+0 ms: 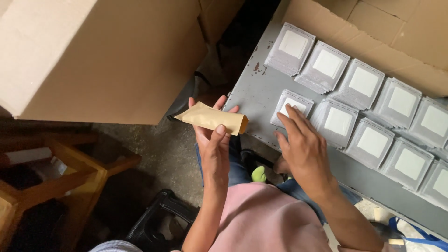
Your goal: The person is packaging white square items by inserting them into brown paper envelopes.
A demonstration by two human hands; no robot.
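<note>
Kraft-paper pouch sat pinched in the left hand, centre frame. Right hand, fingers spread, pressed the nearest white sachet stack on the grey table (near its edge). Risk, as judged: a nudge could tip that stack off the edge.

the left hand holds a small brown paper pouch up over the floor, thumb on top and fingers behind it. the right hand lies flat on the grey table, fingertips on the nearest stack of clear packets with white squares. more such stacks lie in two rows along the table. a big cardboard box stands at the left, another behind the stacks. a wooden frame sits low left.
</note>
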